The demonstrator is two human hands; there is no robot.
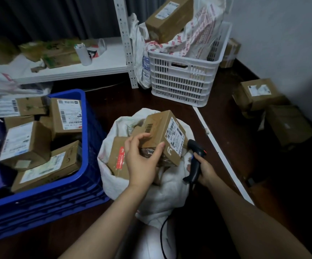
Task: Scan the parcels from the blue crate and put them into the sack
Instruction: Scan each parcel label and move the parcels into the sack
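Observation:
My left hand [142, 157] grips a small cardboard parcel [162, 131] over the open mouth of the white sack [170, 191], its label side turned to the right. My right hand [203, 171] holds a black barcode scanner [195, 161] just right of the parcel, its head close to the label. Inside the sack lies another brown box with a red sticker [116, 156]. The blue crate [87, 176] at the left holds several labelled cardboard parcels [65, 116].
A white slotted basket [181, 81] with a printed bag and a brown box stands at the back. A white shelf [102, 64] carries boxes and a white tube. More brown boxes [259, 94] lie by the right wall. The scanner's cable trails down over the sack.

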